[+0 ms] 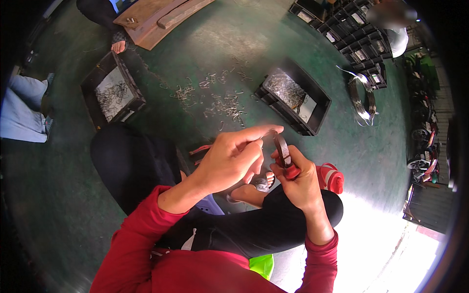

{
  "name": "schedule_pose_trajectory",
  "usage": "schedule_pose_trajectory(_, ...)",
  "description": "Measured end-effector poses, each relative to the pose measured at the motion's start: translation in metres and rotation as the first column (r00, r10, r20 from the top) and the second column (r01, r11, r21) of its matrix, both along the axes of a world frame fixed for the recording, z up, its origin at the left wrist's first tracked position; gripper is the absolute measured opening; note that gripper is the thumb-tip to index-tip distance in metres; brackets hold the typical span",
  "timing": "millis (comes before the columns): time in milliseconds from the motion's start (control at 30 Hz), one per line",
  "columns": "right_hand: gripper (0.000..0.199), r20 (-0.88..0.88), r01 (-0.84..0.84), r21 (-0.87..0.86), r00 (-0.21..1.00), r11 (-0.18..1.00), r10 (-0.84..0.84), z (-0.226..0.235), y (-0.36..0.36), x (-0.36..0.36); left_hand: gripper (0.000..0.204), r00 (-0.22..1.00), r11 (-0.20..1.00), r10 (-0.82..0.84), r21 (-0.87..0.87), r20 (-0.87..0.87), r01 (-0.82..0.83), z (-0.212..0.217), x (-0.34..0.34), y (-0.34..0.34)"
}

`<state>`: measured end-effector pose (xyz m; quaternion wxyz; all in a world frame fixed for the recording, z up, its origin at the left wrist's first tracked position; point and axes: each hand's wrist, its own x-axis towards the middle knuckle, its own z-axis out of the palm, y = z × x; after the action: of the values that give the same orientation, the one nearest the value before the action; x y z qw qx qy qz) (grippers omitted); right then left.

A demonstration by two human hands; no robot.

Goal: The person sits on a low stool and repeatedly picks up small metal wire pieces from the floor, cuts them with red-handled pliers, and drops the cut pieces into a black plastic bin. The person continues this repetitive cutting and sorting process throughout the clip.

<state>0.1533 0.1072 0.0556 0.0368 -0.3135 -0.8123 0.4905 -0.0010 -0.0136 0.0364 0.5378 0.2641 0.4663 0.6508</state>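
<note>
Head view: a green floor (pixel 53 205) spread around a seated person in red sleeves.
Black crates: the left crate (pixel 128 75) and the right crate (pixel 281 106) stood well apart, each with thin wire pieces inside.
Wire coil (pixel 356 100): it lay on the floor, right of the right crate.
Left hand (pixel 227 158): its index finger reached toward the tool's tip, the others curled; whether it pinched anything could not be told.
Right hand (pixel 300 183): its fingers were closed around the red-handled tool (pixel 282 146).
Red jug (pixel 333 178): it showed just right of the right wrist.
Tool in grip: the handle sat within the fingers; the dark head projected upward, slightly left, its tip just beside the left index fingertip.
Bent wires (pixel 227 104): they lay scattered between the crates.
</note>
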Motion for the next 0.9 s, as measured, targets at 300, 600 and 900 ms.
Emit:
schedule_pose_trajectory(300,0.044,0.184,-0.004,-0.026,0.983,1.000,0.009,-0.003,0.036,0.029,0.032,0.971,0.976,-0.054,-0.219,-0.235,0.002,-0.032,-0.012,0.039)
schedule_pose_trajectory(600,0.041,0.352,0.042,0.020,0.935,0.999,-0.047,-0.015,0.060,0.063,0.040,0.692,0.955,-0.210,-0.297,-0.690,-0.006,-0.123,-0.040,0.293)
schedule_pose_trajectory(900,0.040,0.411,0.030,0.086,0.909,0.996,-0.063,-0.020,0.080,0.062,0.015,0.454,0.858,-0.401,-0.500,-0.796,-0.119,-0.324,-0.080,0.223)
